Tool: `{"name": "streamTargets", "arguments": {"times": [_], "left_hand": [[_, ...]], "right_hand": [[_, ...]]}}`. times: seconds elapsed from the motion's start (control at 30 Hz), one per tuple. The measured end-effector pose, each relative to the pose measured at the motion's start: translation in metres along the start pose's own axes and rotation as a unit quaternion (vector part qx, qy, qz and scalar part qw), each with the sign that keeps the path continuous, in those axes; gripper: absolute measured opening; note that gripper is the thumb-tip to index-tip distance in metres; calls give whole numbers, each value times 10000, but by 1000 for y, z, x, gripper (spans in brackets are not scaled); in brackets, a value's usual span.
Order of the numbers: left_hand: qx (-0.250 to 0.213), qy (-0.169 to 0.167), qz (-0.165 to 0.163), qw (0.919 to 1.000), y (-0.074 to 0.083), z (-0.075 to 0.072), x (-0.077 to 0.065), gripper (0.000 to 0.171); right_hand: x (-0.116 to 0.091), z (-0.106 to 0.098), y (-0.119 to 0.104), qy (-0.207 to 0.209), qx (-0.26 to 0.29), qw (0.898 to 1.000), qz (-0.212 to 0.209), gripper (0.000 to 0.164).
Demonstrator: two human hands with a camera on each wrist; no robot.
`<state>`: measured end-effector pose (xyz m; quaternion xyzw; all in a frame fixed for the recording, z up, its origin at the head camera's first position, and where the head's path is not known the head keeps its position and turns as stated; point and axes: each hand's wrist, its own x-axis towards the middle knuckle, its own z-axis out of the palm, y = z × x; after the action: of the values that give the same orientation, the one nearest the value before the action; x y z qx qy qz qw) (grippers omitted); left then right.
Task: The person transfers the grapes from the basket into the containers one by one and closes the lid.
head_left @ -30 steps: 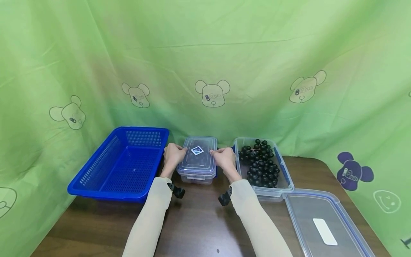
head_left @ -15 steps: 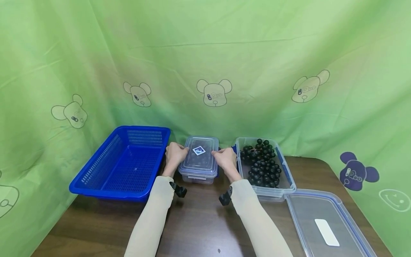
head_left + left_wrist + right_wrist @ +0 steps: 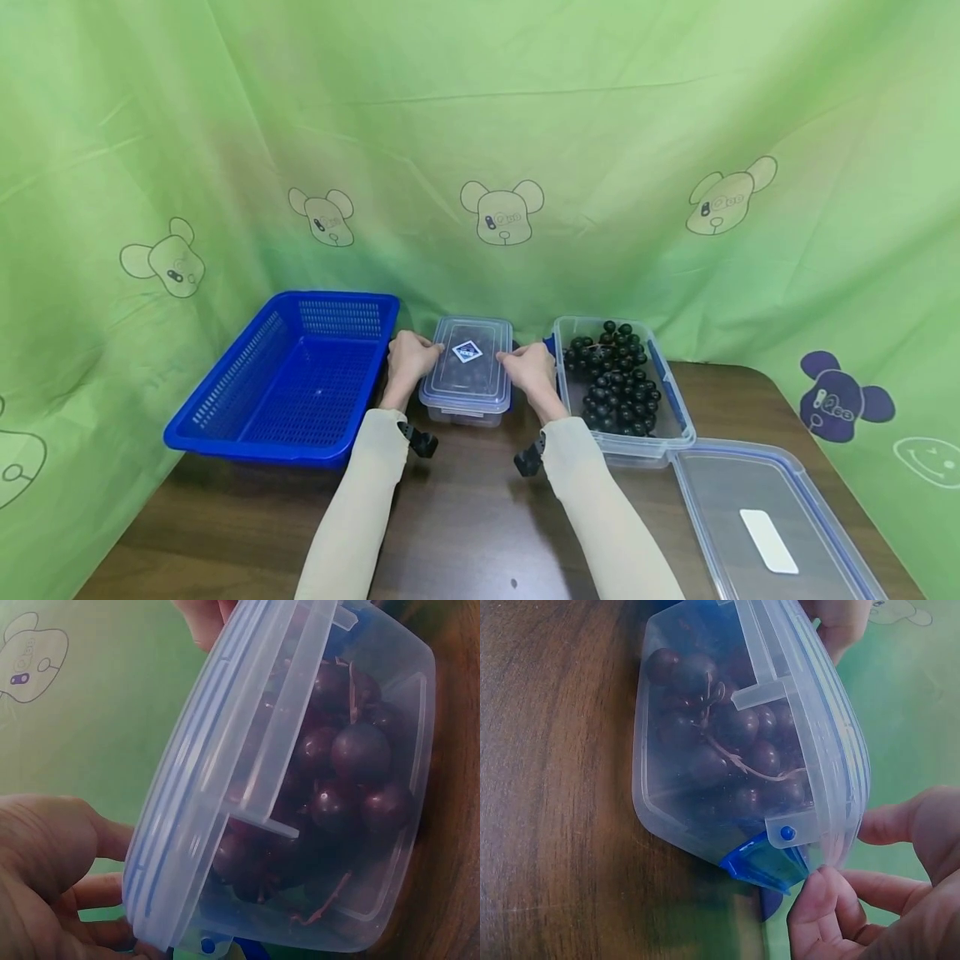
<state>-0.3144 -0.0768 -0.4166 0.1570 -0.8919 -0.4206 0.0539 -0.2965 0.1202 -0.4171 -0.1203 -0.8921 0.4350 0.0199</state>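
Note:
A small clear plastic food container (image 3: 465, 417) sits mid-table with its lid (image 3: 487, 383) on, a blue diamond label on top. Dark grapes (image 3: 360, 754) with bits of stem show through its wall. My left hand (image 3: 410, 362) pinches the lid's left edge, thumb on top and fingers beneath the rim. At the opposite edge, my right hand (image 3: 528, 369) pinches the lid in the same manner. A blue side clip (image 3: 769, 862) angles away from the wall beneath my right fingers. In the left wrist view, another blue clip (image 3: 251, 949) hangs below the rim, partly hidden.
Left stands a blue plastic basket (image 3: 178, 437). Right of the hands, a larger clear container (image 3: 678, 417) holds dark grapes (image 3: 618, 387). Its large clear lid (image 3: 720, 500) lies at the front right. A green printed curtain (image 3: 600, 100) closes off the back of the table.
The head view has shifted slightly, moving the scene a little up and right. Both hands keep their hold on the small container's lid.

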Motion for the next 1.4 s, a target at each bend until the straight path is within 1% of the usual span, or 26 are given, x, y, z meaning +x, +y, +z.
{"name": "streamTargets", "arguments": {"times": [0.13,0.3,0.37,0.53,0.63,0.8,0.83,0.93,1.03,1.1,1.17,1.23,1.3,1.4], "left_hand": [[59,-33,-19,10000,1,0,-1,24],[97,-101,101,9999,3,0,-2,29],[121,-102,100,9998,2,1,-2,29],[176,-26,45,9998,0,1,-3,28],[184,-56,73,9998,-1,1,-3,32],[115,-52,140,9998,1,-1,-1,29],[95,-2,162,9998,2,-1,-1,27],[-115,-39,85,9999,0,-1,-1,32],[-365,21,-7,9993,-4,0,0,35],[-539,15,-66,9985,-8,1,1,33],[-650,-35,-88,9978,-11,1,2,27],[-811,-219,-168,9963,-12,1,4,26],[-1038,-417,-317,9932,-13,1,7,24],[-1485,-802,-559,9841,-14,0,10,23]], "right_hand": [[1,-2,0,-72,70,9999,94,34],[1,-5,0,-199,260,9991,273,32],[1,-4,1,-200,278,9989,309,32],[1,2,1,-67,-78,9999,136,31],[-1,4,1,89,-334,9994,5,31],[-1,4,-1,183,-269,9995,-24,31],[-1,4,-2,196,-239,9995,-26,31],[-2,4,-2,211,-207,9996,-25,30],[-3,5,-3,213,-231,9995,-39,30],[-4,6,-3,203,-288,9994,-40,33],[-5,6,-3,208,-303,9993,-36,33],[-6,6,-3,224,-288,9993,-25,30],[-6,5,-3,177,-243,9995,5,30],[-5,4,-3,147,-204,9997,23,29]]}}
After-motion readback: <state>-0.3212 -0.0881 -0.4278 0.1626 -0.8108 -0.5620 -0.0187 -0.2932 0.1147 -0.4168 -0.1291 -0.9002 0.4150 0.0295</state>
